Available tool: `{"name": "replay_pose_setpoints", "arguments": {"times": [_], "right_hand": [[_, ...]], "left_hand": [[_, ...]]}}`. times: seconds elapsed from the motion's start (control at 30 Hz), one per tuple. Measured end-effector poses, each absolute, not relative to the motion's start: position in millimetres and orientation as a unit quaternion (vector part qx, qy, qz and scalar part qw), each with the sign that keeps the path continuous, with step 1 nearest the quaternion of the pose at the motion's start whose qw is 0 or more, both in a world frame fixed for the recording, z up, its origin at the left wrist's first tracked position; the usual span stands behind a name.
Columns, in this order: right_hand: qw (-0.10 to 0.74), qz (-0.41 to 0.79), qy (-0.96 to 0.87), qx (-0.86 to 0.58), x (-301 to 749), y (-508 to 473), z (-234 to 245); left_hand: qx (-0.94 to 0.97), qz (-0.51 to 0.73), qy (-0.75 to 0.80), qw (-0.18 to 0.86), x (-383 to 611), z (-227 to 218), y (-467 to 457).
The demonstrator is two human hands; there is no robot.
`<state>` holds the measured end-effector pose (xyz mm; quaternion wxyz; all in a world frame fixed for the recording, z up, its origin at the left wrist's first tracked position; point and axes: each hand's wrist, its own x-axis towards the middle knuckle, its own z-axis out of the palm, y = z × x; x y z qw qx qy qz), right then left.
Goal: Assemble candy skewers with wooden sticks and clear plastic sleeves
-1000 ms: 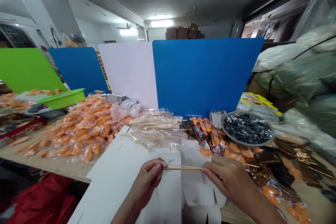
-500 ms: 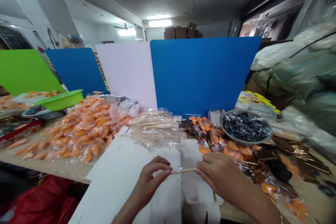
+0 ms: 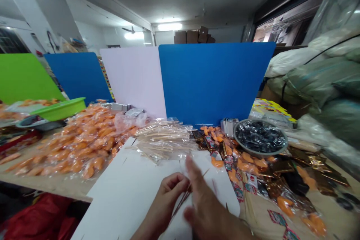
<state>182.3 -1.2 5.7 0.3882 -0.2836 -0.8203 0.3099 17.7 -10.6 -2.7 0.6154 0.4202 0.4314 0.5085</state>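
My left hand (image 3: 172, 195) is closed in a pinch around thin wooden sticks (image 3: 181, 203), which slant below its fingertips over the white cardboard (image 3: 118, 191). A pale stick tip also pokes out beyond the fingers of my right hand (image 3: 204, 198). That hand is blurred, its fingers stretched forward and the thumb held apart, close beside the left. Whether it touches the sticks cannot be made out. Just beyond both hands lies a pile of wooden sticks in clear wrappers (image 3: 165, 138) on the cardboard.
Wrapped orange pieces (image 3: 84, 142) are heaped at left, near a green basin (image 3: 59, 109). On the right, a grey bowl (image 3: 260, 153) holds dark wrapped items, with brown-gold packets (image 3: 277, 187) and small printed packets (image 3: 277, 217) around it. A blue panel (image 3: 213, 82) stands behind.
The stick earlier stretched level between both hands is now angled by the left hand. My right hand has moved left and opened its fingers. More printed packets show at right.
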Motion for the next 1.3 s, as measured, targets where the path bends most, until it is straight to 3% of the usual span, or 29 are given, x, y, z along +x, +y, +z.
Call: {"name": "replay_pose_setpoints", "arguments": {"times": [0.17, 0.23, 0.37, 0.5, 0.6, 0.8, 0.9, 0.97, 1.07, 1.17, 1.3], "right_hand": [[0.472, 0.41, -0.679, -0.384, 197.7, 23.9, 10.7], [0.459, 0.392, -0.698, -0.385, 195.8, 23.4, 12.1], [0.351, 0.35, -0.801, -0.336, 183.6, 12.1, 14.0], [0.424, 0.401, -0.725, -0.367, 176.7, 23.6, 14.7], [0.413, 0.464, -0.694, -0.363, 170.2, 35.8, 16.2], [0.423, 0.428, -0.71, -0.366, 158.9, 29.9, 25.6], [0.411, 0.438, -0.718, -0.353, 158.4, 29.7, 24.4], [0.446, 0.384, -0.721, -0.366, 159.5, 31.3, 22.1], [0.501, 0.202, -0.77, -0.341, 161.9, 31.2, 22.3], [0.449, 0.079, -0.845, -0.278, 163.5, 29.9, 26.8], [0.389, 0.073, -0.875, -0.279, 165.0, 34.3, 28.8]], "left_hand": [[0.354, 0.524, 0.39, 0.669, 16.9, -1.9, -7.0], [0.322, 0.53, 0.367, 0.693, 17.5, -1.6, -5.6], [0.296, 0.538, 0.354, 0.705, 16.7, -3.6, -4.3], [0.304, 0.521, 0.362, 0.71, 13.3, -6.8, -5.4], [0.329, 0.495, 0.359, 0.719, 13.4, -7.9, -8.6], [0.49, 0.534, 0.434, 0.536, 14.2, 1.4, -15.6], [0.491, 0.511, 0.486, 0.512, 11.9, 6.0, -15.7], [0.47, 0.508, 0.492, 0.528, 10.6, 7.2, -15.0], [0.444, 0.511, 0.491, 0.548, 10.3, 8.3, -13.9], [0.468, 0.503, 0.476, 0.549, 11.2, 11.0, -12.6], [0.516, 0.478, 0.465, 0.537, 11.5, 13.0, -11.0]]}}
